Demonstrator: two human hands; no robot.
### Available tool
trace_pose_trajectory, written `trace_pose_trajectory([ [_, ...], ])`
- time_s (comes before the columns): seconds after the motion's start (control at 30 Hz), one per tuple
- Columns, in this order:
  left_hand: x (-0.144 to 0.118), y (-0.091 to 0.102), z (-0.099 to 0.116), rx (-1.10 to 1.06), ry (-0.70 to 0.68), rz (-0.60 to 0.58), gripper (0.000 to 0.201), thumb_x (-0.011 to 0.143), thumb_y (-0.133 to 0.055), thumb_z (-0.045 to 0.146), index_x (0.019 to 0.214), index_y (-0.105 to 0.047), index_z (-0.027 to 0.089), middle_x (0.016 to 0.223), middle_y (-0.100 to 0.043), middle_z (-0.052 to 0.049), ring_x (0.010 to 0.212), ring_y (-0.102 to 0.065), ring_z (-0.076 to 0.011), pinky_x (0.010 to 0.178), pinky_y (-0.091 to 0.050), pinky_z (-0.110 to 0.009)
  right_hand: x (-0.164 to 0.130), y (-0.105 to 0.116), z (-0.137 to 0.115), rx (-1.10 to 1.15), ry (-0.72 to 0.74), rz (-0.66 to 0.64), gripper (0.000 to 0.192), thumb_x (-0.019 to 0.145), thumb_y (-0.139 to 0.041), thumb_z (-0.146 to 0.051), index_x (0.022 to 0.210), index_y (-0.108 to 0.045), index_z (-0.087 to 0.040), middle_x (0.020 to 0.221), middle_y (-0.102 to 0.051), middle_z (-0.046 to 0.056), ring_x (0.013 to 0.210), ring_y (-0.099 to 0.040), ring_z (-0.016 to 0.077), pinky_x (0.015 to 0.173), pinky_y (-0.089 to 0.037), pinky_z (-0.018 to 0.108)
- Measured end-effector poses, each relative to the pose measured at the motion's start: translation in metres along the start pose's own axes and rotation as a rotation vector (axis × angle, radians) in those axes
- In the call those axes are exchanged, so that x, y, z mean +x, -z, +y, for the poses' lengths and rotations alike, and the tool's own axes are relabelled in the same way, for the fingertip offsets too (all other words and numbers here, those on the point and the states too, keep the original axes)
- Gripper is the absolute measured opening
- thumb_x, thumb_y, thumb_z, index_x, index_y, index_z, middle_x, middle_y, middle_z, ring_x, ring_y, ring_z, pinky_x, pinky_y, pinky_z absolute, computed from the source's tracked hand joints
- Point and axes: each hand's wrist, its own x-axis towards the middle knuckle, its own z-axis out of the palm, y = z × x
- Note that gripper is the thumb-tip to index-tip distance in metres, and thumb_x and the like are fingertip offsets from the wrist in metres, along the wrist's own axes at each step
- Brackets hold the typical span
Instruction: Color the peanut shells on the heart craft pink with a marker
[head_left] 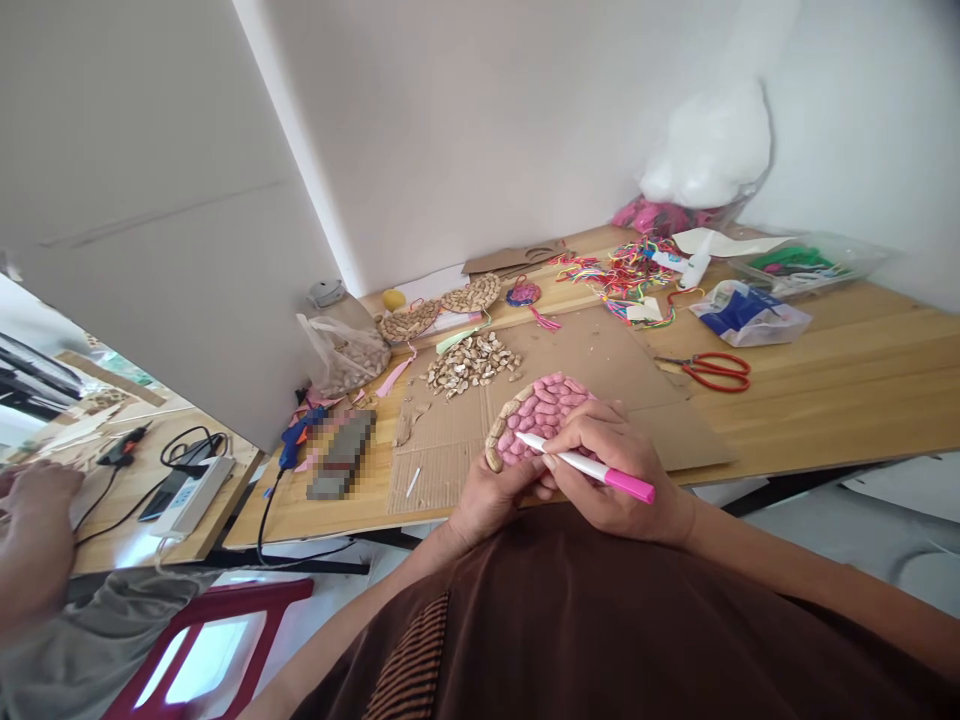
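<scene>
1. I see a round piece made of peanut shells (536, 412) at the near edge of the table (862, 370), lying on a sheet of cardboard (600, 360)
2. Most of its shells are coloured pink; a few along its left rim are plain tan
3. My right hand (615, 470) is closed around a pink marker (592, 468), with the white tip touching the shells and the pink cap end pointing right
4. My left hand (491, 500) grips the near left rim of the shell piece, with fingers curled shut on it
5. My hands cover the near part of the piece, so I cannot see that side
6. A heap of loose shells (472, 362) lies on the cardboard just behind the piece
7. Red scissors (712, 370) lie to the right, well apart, on the bare wood
8. Bright threads (622, 275) are tangled near the far edge
9. A thing near the table's left edge is blurred, and I cannot tell what it is
10. Another person's hand (34, 530) shows at the left, over a second table, partly cut off
</scene>
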Motion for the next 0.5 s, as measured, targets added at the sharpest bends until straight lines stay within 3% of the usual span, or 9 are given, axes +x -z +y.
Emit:
trace_pose_trajectory([
  [0.17,0.003,0.003,0.000,-0.055,-0.034,0.040,0.035,0.071,-0.091,0.040,0.084,-0.075,0.012,0.070,-0.072,-0.004,0.059,-0.066,-0.0139,0.058,-0.054,-0.024,0.000,0.000,0.001,0.056,0.019,0.024,0.016,0.082,-0.067,-0.008,0.087,-0.061,-0.023,0.077,-0.067,0.000,0.077,-0.063,0.0190,0.077,-0.044,0.037],
  [0.33,-0.001,0.004,0.005,-0.027,-0.042,0.072,0.033,0.070,-0.092,0.037,0.082,-0.075,0.012,0.069,-0.072,-0.005,0.059,-0.065,-0.0131,0.057,-0.053,-0.023,-0.010,-0.001,0.003,0.136,-0.059,0.049,0.017,0.085,-0.068,-0.009,0.091,-0.062,-0.023,0.081,-0.066,0.002,0.078,-0.062,0.0198,0.077,-0.048,0.038],
  [0.5,-0.002,0.007,0.016,-0.069,-0.088,0.227,0.029,0.065,-0.093,0.030,0.077,-0.074,0.013,0.067,-0.067,-0.001,0.055,-0.057,-0.0078,0.053,-0.044,-0.019,-0.017,0.001,0.004,0.222,-0.134,0.070,0.019,0.087,-0.065,-0.008,0.100,-0.063,-0.023,0.089,-0.064,0.003,0.084,-0.063,0.0197,0.078,-0.051,0.037],
])
